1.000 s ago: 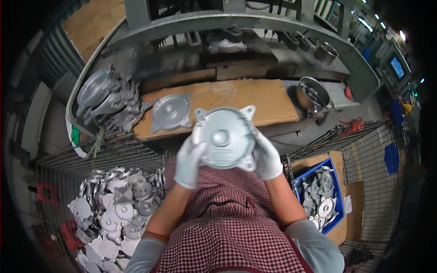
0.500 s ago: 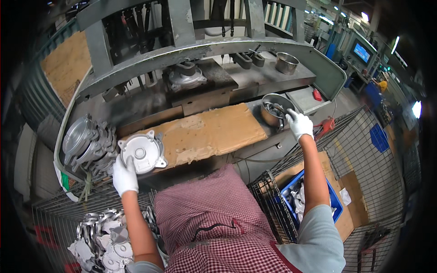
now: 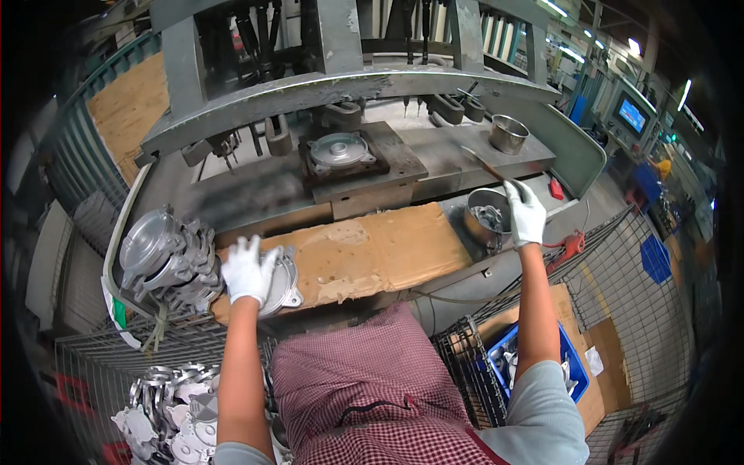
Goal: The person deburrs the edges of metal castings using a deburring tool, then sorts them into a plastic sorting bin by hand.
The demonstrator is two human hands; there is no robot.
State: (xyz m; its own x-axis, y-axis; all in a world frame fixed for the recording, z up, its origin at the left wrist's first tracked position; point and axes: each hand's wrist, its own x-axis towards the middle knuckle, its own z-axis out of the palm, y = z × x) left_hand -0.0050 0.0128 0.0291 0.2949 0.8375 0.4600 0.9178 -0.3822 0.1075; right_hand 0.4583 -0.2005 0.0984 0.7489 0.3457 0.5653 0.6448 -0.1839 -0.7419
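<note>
My left hand point(image 3: 246, 273), in a white glove, has its fingers spread above a round silver metal casting point(image 3: 284, 284) at the left end of a cardboard sheet point(image 3: 360, 252). Whether the fingertips touch the casting cannot be made out. My right hand point(image 3: 525, 215), also gloved, grips a thin brown stick-like tool point(image 3: 482, 161) that points up and left toward the machine. Just below that hand is a metal pot point(image 3: 474, 203) with grey bits inside. Another round casting point(image 3: 339, 149) lies in the machine's square fixture.
Stacked castings point(image 3: 151, 244) stand left of the cardboard. The machine's crossbeam point(image 3: 364, 84) with drill heads spans the bench. A second metal pot point(image 3: 508, 136) and a red box point(image 3: 556, 188) are at right. Below are a heap of castings point(image 3: 174, 418) and a blue bin point(image 3: 577, 364).
My left hand has shifted from the casting's left edge to above it, fingers spreading. My right hand has lifted the stick-like tool from the pot. The machine head now stands clear of the fixture's casting.
</note>
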